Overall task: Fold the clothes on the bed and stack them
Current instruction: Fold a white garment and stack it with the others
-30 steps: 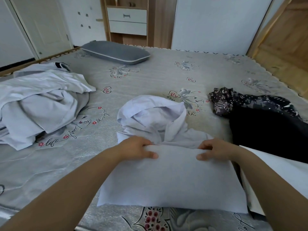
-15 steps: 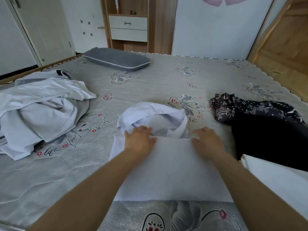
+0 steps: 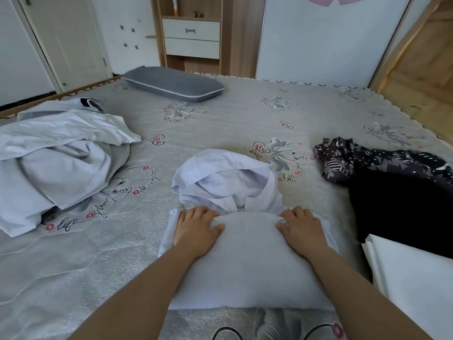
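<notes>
A grey pillow (image 3: 173, 83) lies at the far end of the bed. Behind it stands a wooden cabinet (image 3: 192, 35) with two white drawers, left of a white wall (image 3: 318, 38).

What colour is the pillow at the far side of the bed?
Grey with a thin white piping line, in the head view: pillow.
</notes>
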